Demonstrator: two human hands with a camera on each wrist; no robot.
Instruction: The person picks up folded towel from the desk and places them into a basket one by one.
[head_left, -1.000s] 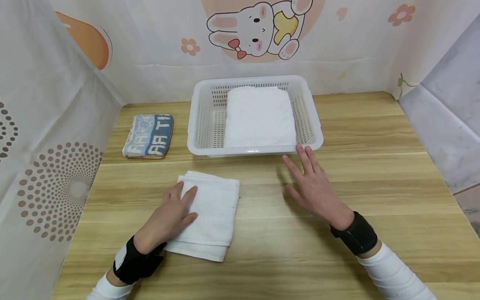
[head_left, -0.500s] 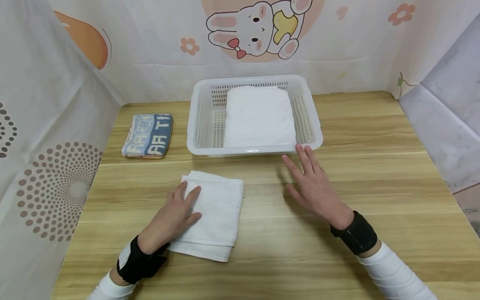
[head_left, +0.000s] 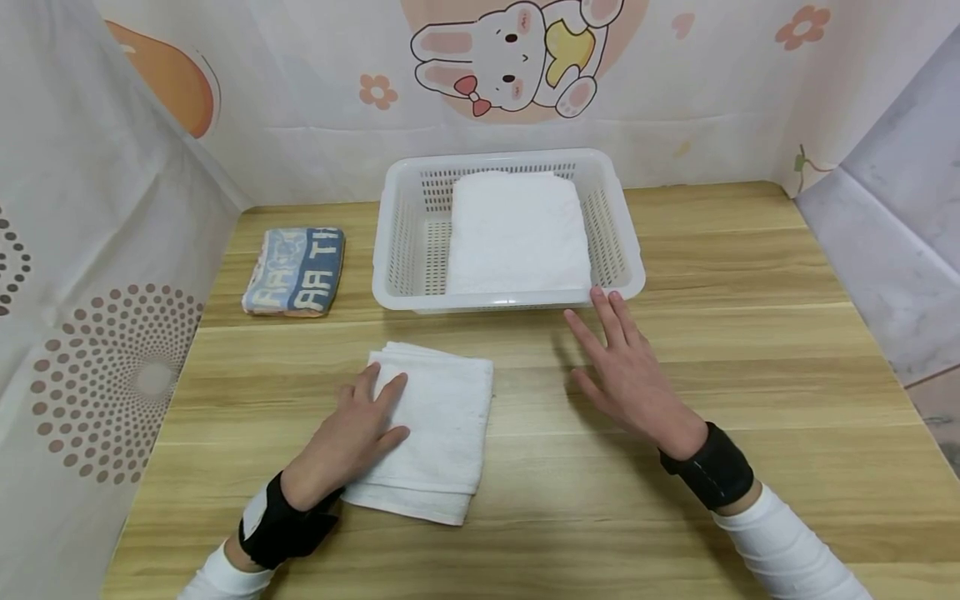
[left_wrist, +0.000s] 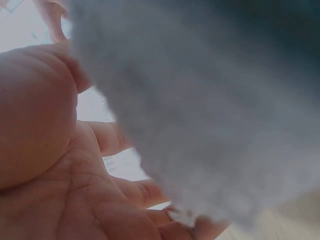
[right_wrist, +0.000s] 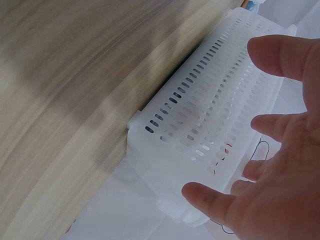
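Note:
A folded white towel (head_left: 442, 425) lies flat on the table, left of centre. My left hand (head_left: 348, 442) rests on its left part with fingers spread; in the left wrist view the towel (left_wrist: 200, 120) looms blurred and covers the fingertips. Behind it stands a white plastic basket (head_left: 510, 298) with slotted walls, a folded white towel (head_left: 517, 233) inside. My right hand (head_left: 630, 379) has its fingers spread at the basket's front right rim. Whether the fingertips touch the rim I cannot tell. From the right wrist, the slotted side of the basket (right_wrist: 200, 100) appears beyond the fingers.
A folded blue patterned towel (head_left: 295, 272) sits at the back left of the wooden table (head_left: 750, 333). Behind the basket hangs a white curtain (head_left: 315, 75) with a printed rabbit, and another sheet (head_left: 97, 208) closes off the left side.
My left hand has slid slightly to the right, and the folded white towel beneath it has shifted right too. The right hand stays in place by the basket.

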